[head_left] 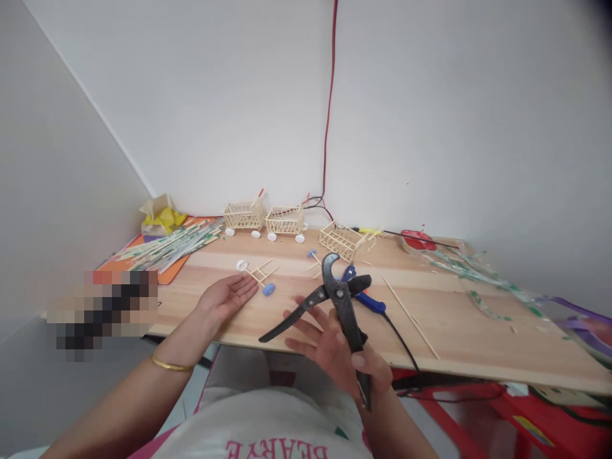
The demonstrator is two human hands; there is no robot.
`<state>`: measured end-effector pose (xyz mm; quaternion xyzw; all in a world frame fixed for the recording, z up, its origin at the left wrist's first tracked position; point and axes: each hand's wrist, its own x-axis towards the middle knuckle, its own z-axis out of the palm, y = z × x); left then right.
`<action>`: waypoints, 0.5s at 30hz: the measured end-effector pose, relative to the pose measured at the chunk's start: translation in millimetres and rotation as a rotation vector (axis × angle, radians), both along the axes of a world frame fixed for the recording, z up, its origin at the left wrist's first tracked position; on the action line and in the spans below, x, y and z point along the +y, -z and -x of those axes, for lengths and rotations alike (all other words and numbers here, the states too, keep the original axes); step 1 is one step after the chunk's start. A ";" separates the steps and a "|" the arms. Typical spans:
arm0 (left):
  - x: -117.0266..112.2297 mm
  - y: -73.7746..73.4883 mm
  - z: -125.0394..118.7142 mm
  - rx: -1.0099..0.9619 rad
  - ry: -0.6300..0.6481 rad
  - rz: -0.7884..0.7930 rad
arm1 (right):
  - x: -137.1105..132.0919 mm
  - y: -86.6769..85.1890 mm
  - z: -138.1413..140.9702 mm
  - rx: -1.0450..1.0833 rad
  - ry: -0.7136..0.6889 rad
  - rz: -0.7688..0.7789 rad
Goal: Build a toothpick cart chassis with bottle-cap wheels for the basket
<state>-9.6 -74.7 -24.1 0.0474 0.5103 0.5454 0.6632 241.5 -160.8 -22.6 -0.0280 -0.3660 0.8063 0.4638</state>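
Observation:
My right hand (340, 354) holds a pair of black cutting pliers (335, 299) above the near edge of the wooden tabletop (444, 325), thumb pressed on one handle and fingers spread toward the other, jaws apart. My left hand (228, 297) rests palm up and open on the table, fingertips close to a small stick axle with a white wheel (242, 265) and a blue wheel (268, 289). A gold bangle (171, 365) sits on my left wrist.
Three little stick carts (285, 220) stand along the back wall. A pile of chopstick wrappers (174, 245) lies at the left, a blue-handled tool (370, 301) with a black cord mid-table, loose sticks (411, 317), a red tape roll (418, 241) and wrapper scraps at the right.

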 end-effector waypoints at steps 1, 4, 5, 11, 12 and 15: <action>1.8 -1.4 -0.7 0.007 -0.004 0.000 | 0.7 1.1 -1.2 -0.012 0.017 -0.016; 10.9 -1.8 -0.4 0.031 -0.011 0.001 | 4.0 1.6 -4.7 -0.029 0.023 -0.041; 15.4 -0.8 0.5 0.040 -0.014 0.000 | 5.2 0.9 -5.6 -0.030 0.005 -0.031; 47.3 4.9 3.6 0.085 -0.024 -0.004 | 8.7 0.7 -5.7 0.004 -0.054 0.124; 51.1 5.0 2.4 0.089 -0.024 -0.014 | 9.1 2.5 -5.3 0.003 -0.047 0.152; 58.1 5.6 -3.8 0.086 -0.009 -0.065 | 11.3 9.6 -5.2 -0.028 -0.015 0.234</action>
